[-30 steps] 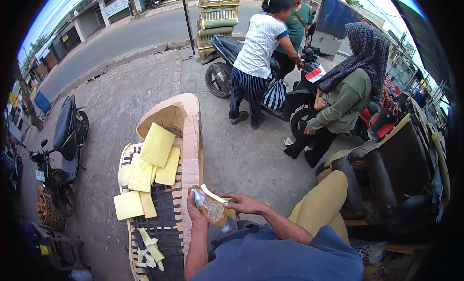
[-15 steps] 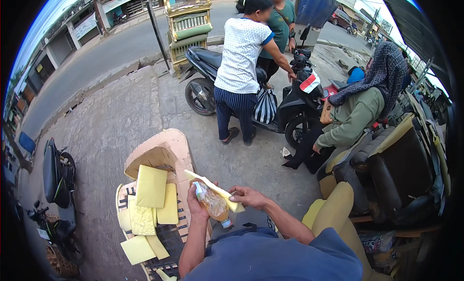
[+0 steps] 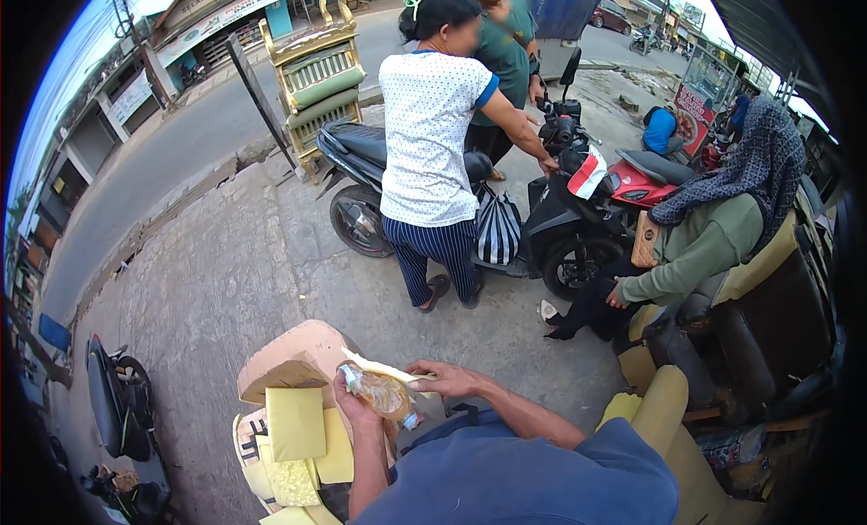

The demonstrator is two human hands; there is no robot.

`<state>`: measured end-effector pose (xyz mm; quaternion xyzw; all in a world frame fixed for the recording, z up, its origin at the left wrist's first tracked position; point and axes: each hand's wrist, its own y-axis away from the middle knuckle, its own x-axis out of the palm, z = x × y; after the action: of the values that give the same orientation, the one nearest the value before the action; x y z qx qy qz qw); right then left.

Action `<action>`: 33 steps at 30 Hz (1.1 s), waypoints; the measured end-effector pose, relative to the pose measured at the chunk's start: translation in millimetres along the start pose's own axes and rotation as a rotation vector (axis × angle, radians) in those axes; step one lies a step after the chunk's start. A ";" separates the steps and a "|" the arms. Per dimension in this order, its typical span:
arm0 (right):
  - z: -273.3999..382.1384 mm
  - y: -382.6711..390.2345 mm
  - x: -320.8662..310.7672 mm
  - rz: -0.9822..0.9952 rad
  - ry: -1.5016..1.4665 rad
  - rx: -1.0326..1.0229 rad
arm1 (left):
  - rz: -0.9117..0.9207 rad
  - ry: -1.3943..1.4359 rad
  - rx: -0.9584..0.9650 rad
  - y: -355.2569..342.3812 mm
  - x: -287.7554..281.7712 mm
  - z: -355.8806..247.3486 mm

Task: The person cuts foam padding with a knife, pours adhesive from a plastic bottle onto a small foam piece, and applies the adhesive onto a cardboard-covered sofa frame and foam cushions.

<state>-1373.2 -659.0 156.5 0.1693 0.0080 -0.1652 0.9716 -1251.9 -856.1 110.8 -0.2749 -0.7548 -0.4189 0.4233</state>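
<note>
Head view. Your left hand (image 3: 363, 408) is curled round the bottle (image 3: 384, 394): clear, crumpled sides, amber contents, tilted with its lower end toward your body. Your right hand (image 3: 442, 379) pinches one end of the foam strip (image 3: 375, 365) between thumb and fingers. Strip runs along the bottle's far side; can't tell if the two touch all the way. Both are in front of your shirt (image 3: 524, 475). Seat frame (image 3: 298, 344) is just left, with foam sheets (image 3: 296, 424) on it.

Doing it well, my judgement: hold the bottle lightly, thin walls look ready to buckle. Pinch the strip flat, near its edge; soft foam could fold or tear if pulled hard. Steady the bottle with the left, let the right do the fine shifting. Watch the lower end: can't tell if it's sealed, so don't squeeze.

Writing: bottle has a blue-white patch at its upper end, maybe a label, nothing legible. Banner (image 3: 226, 24) at upper left carries bold lettering, not transcribed. White sign (image 3: 133, 94) below it: too small. Red cart (image 3: 693, 116) at upper right: pale lettering plus a round picture. No marking visible on the foam.
</note>
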 end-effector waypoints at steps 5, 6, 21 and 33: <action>17.1 -32.2 -44.0 0.051 0.327 -0.320 | 0.001 -0.010 0.095 -52.0 31.7 -5.0; 32.1 -35.6 -51.5 0.054 0.325 -0.323 | 0.001 0.012 0.098 -58.2 32.8 -8.9; 35.0 -73.9 -88.4 -0.662 -0.202 0.034 | 0.030 -0.091 -0.107 -126.4 54.4 -50.9; 8.9 63.1 -4.2 -1.246 -0.282 0.204 | 0.457 -0.905 -1.249 -114.3 129.0 98.2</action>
<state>-1357.1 -604.6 185.9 0.2012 -0.0385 -0.7187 0.6645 -1443.3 -820.3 148.7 -0.7517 -0.4046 -0.5146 -0.0801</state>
